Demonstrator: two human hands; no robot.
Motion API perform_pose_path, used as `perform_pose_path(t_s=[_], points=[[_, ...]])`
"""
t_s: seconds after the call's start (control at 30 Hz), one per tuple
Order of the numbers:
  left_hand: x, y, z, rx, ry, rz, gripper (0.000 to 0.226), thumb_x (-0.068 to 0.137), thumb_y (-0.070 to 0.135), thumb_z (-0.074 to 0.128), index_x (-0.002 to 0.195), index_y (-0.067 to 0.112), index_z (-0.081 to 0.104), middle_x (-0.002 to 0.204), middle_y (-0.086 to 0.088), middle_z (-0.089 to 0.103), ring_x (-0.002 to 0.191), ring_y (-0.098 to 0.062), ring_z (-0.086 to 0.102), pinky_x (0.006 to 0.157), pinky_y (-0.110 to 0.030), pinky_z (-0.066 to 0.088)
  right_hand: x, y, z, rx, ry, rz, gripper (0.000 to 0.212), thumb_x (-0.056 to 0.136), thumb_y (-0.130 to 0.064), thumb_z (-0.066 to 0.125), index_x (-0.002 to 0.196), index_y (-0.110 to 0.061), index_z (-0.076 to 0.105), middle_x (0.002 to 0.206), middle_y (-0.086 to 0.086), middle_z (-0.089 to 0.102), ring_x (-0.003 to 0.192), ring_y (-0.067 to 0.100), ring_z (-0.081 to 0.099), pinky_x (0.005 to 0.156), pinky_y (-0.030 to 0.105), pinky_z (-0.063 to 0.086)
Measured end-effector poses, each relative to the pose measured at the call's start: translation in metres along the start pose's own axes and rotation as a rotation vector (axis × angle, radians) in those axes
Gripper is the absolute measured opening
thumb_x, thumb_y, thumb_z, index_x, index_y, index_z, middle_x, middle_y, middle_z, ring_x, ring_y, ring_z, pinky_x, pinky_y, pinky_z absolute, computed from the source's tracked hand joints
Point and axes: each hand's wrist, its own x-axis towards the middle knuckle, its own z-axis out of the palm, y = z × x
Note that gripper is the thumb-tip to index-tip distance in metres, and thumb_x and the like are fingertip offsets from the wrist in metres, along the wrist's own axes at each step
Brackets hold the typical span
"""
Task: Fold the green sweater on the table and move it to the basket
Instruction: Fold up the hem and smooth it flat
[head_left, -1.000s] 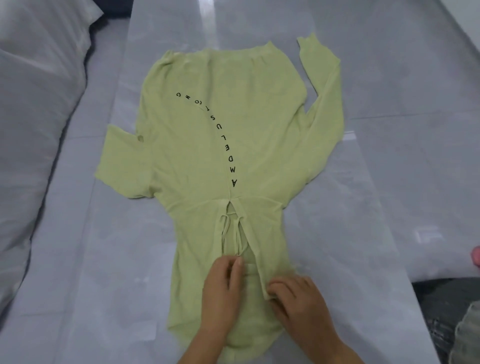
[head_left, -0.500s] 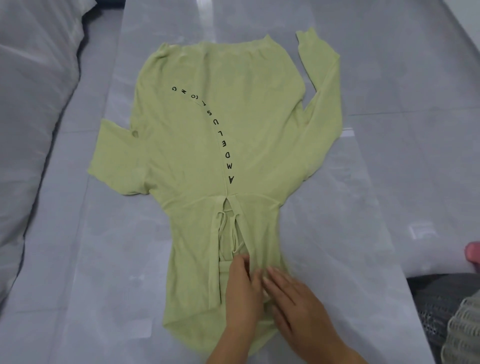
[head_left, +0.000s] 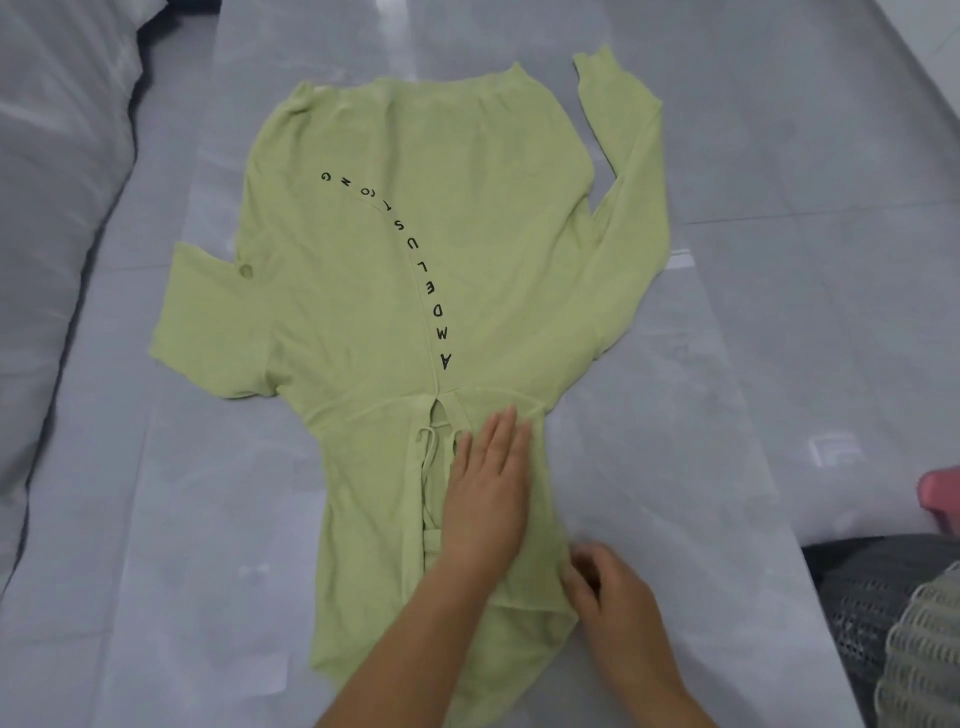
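The green sweater (head_left: 415, 249) lies flat on the grey table (head_left: 156, 519), with curved black lettering down its middle and a tie slit at the waist. Its right sleeve is bent up beside the body and its left sleeve is short and spread out. My left hand (head_left: 485, 499) lies flat, palm down, on the lower part just right of the slit. My right hand (head_left: 613, 597) is at the sweater's lower right edge, its fingers curled on the fabric and blurred. A white mesh basket (head_left: 924, 654) shows at the bottom right corner.
Grey cushions (head_left: 52, 208) run along the left side of the table. Right of the table lie a pale padded surface (head_left: 831, 260), a pink object (head_left: 940, 493) and a dark mesh thing (head_left: 857, 597) beside the basket.
My left hand slid up the lower panel toward the waist and flattened. My right hand moved right and down to the sweater's side edge. The slit's right flap now lies smoother.
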Motion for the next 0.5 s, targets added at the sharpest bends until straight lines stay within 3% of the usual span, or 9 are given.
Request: perform_pose_path(t_s=[0.07, 0.13, 0.23, 0.27, 0.33, 0.4, 0.5], points=[[0.014, -0.013, 0.006, 0.112, -0.071, 0.034, 0.050, 0.090, 0.034, 0.032, 0.129, 0.009, 0.051, 0.137, -0.008, 0.052, 0.126, -0.023, 0.049, 0.105, -0.037, 0.021, 0.000, 0.000, -0.002, 0.073, 0.002, 0.080, 0.022, 0.082, -0.018, 0.067, 0.067, -0.030, 0.056, 0.064, -0.011, 0.065, 0.068, 0.002, 0.059, 0.061, 0.012, 0.041], [0.014, -0.023, 0.016, 0.174, -0.102, 0.073, 0.058, 0.097, 0.045, 0.018, 0.136, 0.009, 0.041, 0.142, -0.009, 0.045, 0.135, -0.022, 0.033, 0.111, -0.036, 0.011, -0.008, 0.007, -0.005, 0.121, 0.020, 0.166, 0.034, 0.082, -0.015, 0.067, 0.055, -0.032, 0.055, 0.056, -0.023, 0.062, 0.061, -0.009, 0.055, 0.055, 0.008, 0.038], [0.013, -0.027, 0.019, 0.206, -0.074, 0.112, 0.062, 0.097, 0.050, 0.007, 0.139, 0.012, 0.031, 0.146, -0.009, 0.041, 0.136, -0.020, 0.023, 0.113, -0.037, 0.006, -0.024, 0.017, -0.006, 0.088, -0.006, 0.242, 0.039, 0.081, -0.020, 0.068, 0.053, -0.046, 0.057, 0.049, -0.028, 0.055, 0.055, -0.008, 0.053, 0.056, 0.009, 0.039], [0.014, -0.026, 0.017, 0.203, -0.066, 0.121, 0.061, 0.097, 0.051, 0.007, 0.139, 0.013, 0.031, 0.146, -0.009, 0.041, 0.136, -0.021, 0.023, 0.113, -0.038, 0.007, -0.027, 0.015, -0.007, 0.048, -0.044, 0.244, 0.036, 0.082, -0.026, 0.066, 0.057, -0.050, 0.056, 0.051, -0.026, 0.056, 0.057, -0.005, 0.054, 0.058, 0.012, 0.040], [0.012, -0.019, 0.012, 0.180, -0.049, 0.133, 0.060, 0.097, 0.049, 0.008, 0.139, 0.015, 0.036, 0.146, -0.007, 0.040, 0.137, -0.021, 0.023, 0.112, -0.041, 0.009, -0.026, 0.008, -0.010, -0.077, -0.091, 0.250, 0.021, 0.085, -0.037, 0.060, 0.064, -0.038, 0.059, 0.064, -0.015, 0.063, 0.073, 0.007, 0.060, 0.067, 0.025, 0.044], [0.004, -0.012, 0.014, 0.152, -0.040, 0.153, 0.060, 0.098, 0.047, 0.009, 0.139, 0.015, 0.038, 0.148, -0.004, 0.036, 0.138, -0.020, 0.024, 0.111, -0.045, 0.013, -0.020, 0.002, -0.016, -0.172, -0.105, 0.228, 0.018, 0.088, -0.040, 0.055, 0.075, -0.030, 0.063, 0.085, -0.006, 0.068, 0.088, 0.015, 0.061, 0.068, 0.028, 0.040], [-0.012, -0.008, 0.024, 0.170, -0.115, 0.197, 0.059, 0.098, 0.047, 0.007, 0.141, 0.017, 0.033, 0.150, -0.001, 0.029, 0.138, -0.021, 0.031, 0.109, -0.046, 0.017, -0.015, 0.000, -0.024, -0.218, -0.124, 0.189, 0.021, 0.088, -0.042, 0.053, 0.069, -0.033, 0.054, 0.080, -0.009, 0.061, 0.089, 0.015, 0.061, 0.065, 0.026, 0.036]])
